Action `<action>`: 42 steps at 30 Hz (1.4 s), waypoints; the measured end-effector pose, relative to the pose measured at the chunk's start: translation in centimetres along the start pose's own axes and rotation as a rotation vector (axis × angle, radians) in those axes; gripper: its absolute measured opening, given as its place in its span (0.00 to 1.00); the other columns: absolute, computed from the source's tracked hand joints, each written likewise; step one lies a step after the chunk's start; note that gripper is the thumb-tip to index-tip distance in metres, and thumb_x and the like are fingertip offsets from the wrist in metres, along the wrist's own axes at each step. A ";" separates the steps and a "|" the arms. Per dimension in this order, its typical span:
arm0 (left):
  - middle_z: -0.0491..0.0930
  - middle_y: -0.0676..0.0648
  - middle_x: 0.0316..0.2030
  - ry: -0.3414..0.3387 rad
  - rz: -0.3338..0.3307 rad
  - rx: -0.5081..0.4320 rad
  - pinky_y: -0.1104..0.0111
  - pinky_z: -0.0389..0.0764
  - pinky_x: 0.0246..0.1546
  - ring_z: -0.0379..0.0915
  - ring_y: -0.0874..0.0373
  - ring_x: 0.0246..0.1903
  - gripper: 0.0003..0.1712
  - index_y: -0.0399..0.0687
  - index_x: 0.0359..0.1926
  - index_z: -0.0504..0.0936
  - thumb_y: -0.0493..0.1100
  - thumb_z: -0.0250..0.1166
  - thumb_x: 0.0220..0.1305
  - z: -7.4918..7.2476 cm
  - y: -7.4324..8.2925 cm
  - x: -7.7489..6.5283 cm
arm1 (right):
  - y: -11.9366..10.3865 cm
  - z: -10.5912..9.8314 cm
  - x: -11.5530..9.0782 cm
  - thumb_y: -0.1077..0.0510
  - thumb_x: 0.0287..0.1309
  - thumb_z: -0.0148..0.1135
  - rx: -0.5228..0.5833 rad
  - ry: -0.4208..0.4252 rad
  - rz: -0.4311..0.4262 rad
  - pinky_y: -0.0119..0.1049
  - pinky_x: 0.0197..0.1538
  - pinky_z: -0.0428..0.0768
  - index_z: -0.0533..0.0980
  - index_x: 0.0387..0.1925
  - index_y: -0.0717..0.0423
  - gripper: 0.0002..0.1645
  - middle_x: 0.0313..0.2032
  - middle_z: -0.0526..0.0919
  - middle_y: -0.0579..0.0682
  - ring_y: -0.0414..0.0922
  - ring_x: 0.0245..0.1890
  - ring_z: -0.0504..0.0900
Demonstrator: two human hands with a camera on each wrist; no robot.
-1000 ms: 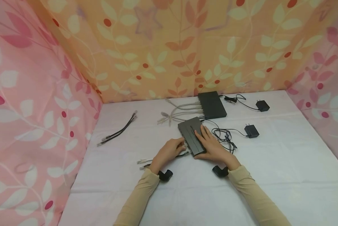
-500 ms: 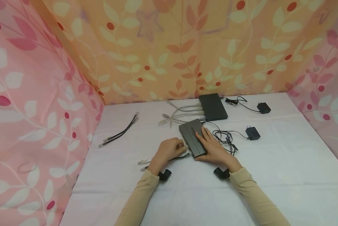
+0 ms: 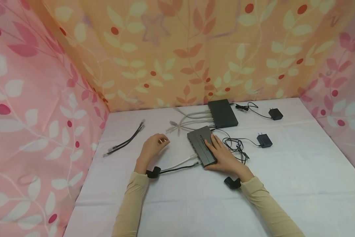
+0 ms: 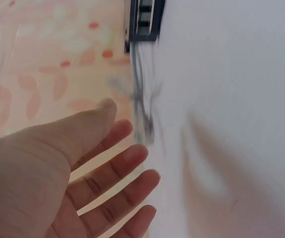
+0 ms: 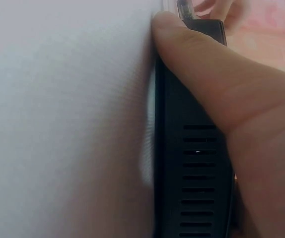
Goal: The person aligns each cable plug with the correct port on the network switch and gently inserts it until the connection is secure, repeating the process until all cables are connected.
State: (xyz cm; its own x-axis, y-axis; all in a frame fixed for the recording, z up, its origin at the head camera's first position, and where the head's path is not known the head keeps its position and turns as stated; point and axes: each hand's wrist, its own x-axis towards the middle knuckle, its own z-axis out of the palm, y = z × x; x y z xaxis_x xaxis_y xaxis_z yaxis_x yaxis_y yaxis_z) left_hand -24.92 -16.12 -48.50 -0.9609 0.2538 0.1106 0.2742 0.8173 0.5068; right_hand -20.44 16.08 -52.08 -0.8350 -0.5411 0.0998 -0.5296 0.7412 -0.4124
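A grey network switch [image 3: 204, 144] lies on the white table in the head view. My right hand [image 3: 225, 159] grips it, fingers over its top and thumb against its near end; in the right wrist view the thumb [image 5: 202, 59] presses the vented side [image 5: 198, 168]. A white network cable [image 3: 178, 163] and a black network cable [image 3: 177, 169] run from its left-hand ports; my left wrist hides their far ends. My left hand [image 3: 153, 144] hovers left of the switch, holding nothing. In the left wrist view its fingers [image 4: 117, 183] are loosely bent.
Behind stands a black network switch [image 3: 223, 113] with several grey cables [image 3: 192, 118] plugged in. Two power adapters [image 3: 264, 141] with thin cords [image 3: 235, 144] lie to the right. Loose black cables [image 3: 125, 141] lie at the left. A patterned curtain [image 3: 165, 49] closes the back.
My left hand has let go of the white cable's plug at the switch and moved left, away from the ports. The right hand stays on the grey switch.
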 end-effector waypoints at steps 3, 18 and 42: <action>0.80 0.51 0.35 0.017 -0.023 -0.012 0.60 0.75 0.36 0.76 0.55 0.36 0.11 0.53 0.41 0.82 0.51 0.61 0.62 -1.2 -1.4 0.4 | 0.1 0.1 -0.1 0.31 0.38 0.69 -0.003 0.003 0.000 0.61 0.64 0.56 0.46 0.71 0.55 0.68 0.71 0.36 0.64 0.62 0.70 0.36; 0.80 0.42 0.39 0.108 -0.096 -0.017 0.55 0.74 0.41 0.76 0.47 0.40 0.12 0.44 0.45 0.81 0.44 0.60 0.63 -4.0 -6.7 2.2 | -0.2 -0.1 -0.3 0.32 0.39 0.69 0.006 0.011 -0.004 0.61 0.63 0.56 0.47 0.71 0.56 0.66 0.71 0.36 0.65 0.63 0.70 0.37; 0.80 0.36 0.34 0.146 -0.218 -0.007 0.55 0.72 0.42 0.73 0.45 0.36 0.12 0.33 0.40 0.80 0.40 0.59 0.63 -4.8 -13.3 5.8 | -0.2 -0.1 -0.3 0.31 0.39 0.68 -0.015 0.019 -0.010 0.61 0.62 0.58 0.47 0.71 0.56 0.66 0.71 0.37 0.65 0.63 0.70 0.38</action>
State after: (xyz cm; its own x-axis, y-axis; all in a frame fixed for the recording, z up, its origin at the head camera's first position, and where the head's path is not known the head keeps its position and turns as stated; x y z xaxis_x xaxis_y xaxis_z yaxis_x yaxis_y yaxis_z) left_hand -34.31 -28.02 -50.54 -0.9927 -0.0056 0.1204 0.0605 0.8407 0.5381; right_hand -20.05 16.13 -51.95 -0.8322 -0.5410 0.1211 -0.5400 0.7416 -0.3979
